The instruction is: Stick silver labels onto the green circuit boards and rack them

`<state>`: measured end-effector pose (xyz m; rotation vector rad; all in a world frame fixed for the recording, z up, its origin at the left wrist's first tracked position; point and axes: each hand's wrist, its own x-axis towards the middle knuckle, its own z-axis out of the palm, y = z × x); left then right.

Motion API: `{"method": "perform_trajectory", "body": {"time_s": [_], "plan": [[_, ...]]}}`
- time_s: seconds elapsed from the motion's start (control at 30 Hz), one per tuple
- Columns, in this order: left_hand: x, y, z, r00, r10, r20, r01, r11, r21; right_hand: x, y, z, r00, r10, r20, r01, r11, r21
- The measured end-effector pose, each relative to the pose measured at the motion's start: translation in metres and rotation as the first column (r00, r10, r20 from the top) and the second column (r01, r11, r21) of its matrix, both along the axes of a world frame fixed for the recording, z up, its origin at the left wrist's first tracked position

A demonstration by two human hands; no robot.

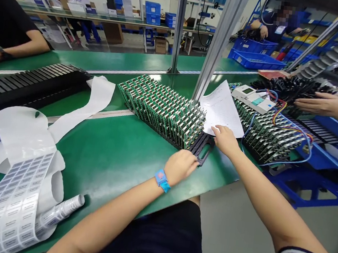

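Observation:
A black circuit board rack (200, 146) lies on the green bench, filled with rows of upright green circuit boards (164, 110). My left hand (180, 167), with a blue wrist strap, is closed around the near corner of the rack at its handle end; its fingertips are partly hidden. On the other side of that end, my right hand (225, 140) has its fingers stretched out over the rack's edge and the lower part of a white paper sheet (219, 109). Nothing shows in its fingers. The sheet leans behind the rack, by a metal post.
Printed label sheets (12, 202) curl over the left of the green bench (108, 152). Behind them lies a black slotted rack (31, 86). At right are a second board rack (272, 135), a white device (253, 98) with wires, a blue bin (330, 147) and another person's hand (328, 106).

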<state>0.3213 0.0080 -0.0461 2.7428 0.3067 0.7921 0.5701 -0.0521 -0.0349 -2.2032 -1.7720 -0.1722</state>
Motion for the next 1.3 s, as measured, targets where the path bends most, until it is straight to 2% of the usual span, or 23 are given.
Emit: {"method": "perform_trajectory", "body": {"time_s": [0.07,0.1,0.2,0.33,0.47,0.53,0.6,0.7,0.83,0.9,0.97,1.03,1.1,1.17,1.23,1.3], "plan": [[0.008,-0.009,-0.001,0.99,-0.124,-0.073,0.13,0.988,0.086,0.006,0.006,0.001,0.997,0.018,0.069,-0.013,0.997,-0.07],[0.013,-0.012,-0.002,0.983,-0.148,-0.109,0.161,0.98,0.119,0.008,0.009,0.002,0.995,0.025,0.096,-0.015,0.995,-0.1],[0.024,-0.013,-0.004,0.969,-0.139,-0.206,0.178,0.966,0.187,0.012,0.015,0.001,0.99,0.004,0.143,0.016,0.99,-0.143],[0.023,-0.007,0.001,0.941,-0.141,-0.307,0.221,0.944,0.243,0.018,0.01,-0.002,0.988,-0.092,0.123,0.104,0.99,-0.094],[-0.008,-0.003,0.015,0.907,-0.163,-0.389,0.276,0.927,0.253,0.029,0.004,-0.002,0.967,-0.254,0.027,0.251,0.964,0.089],[-0.034,0.0,0.021,0.896,-0.159,-0.415,0.28,0.927,0.249,0.035,0.003,0.0,0.933,-0.356,-0.053,0.359,0.909,0.214],[-0.064,0.004,0.024,0.894,-0.131,-0.428,0.256,0.934,0.249,0.04,0.001,0.001,0.889,-0.432,-0.153,0.459,0.829,0.32],[-0.11,0.014,0.02,0.905,-0.058,-0.421,0.166,0.96,0.225,0.04,-0.002,0.004,0.841,-0.454,-0.296,0.541,0.729,0.419],[-0.159,0.02,0.006,0.945,0.002,-0.326,0.038,0.993,0.116,0.03,-0.005,0.012,0.825,-0.406,-0.393,0.562,0.66,0.499],[-0.17,0.019,0.0,0.952,0.155,-0.264,-0.156,0.988,0.016,0.024,-0.006,0.021,0.824,-0.393,-0.408,0.564,0.635,0.527],[-0.171,0.017,-0.004,0.896,0.337,-0.288,-0.377,0.922,-0.094,0.019,-0.008,0.032,0.819,-0.384,-0.427,0.573,0.596,0.562],[-0.165,0.017,-0.006,0.826,0.416,-0.382,-0.507,0.844,-0.177,0.015,-0.01,0.044,0.808,-0.327,-0.49,0.586,0.523,0.618],[-0.155,0.019,-0.009,0.789,0.408,-0.46,-0.548,0.805,-0.227,0.011,-0.013,0.056,0.8,-0.214,-0.56,0.591,0.441,0.675],[-0.146,0.02,-0.011,0.782,0.401,-0.477,-0.559,0.79,-0.251,0.007,-0.018,0.063,0.799,-0.122,-0.589,0.584,0.395,0.709],[-0.139,0.02,-0.013,0.793,0.417,-0.444,-0.561,0.785,-0.263,0.0,-0.024,0.064,0.827,-0.156,-0.541,0.555,0.381,0.739],[-0.133,0.017,-0.014,0.796,0.432,-0.423,-0.569,0.772,-0.282,-0.009,-0.032,0.057,0.856,-0.264,-0.444,0.516,0.388,0.764]]}}
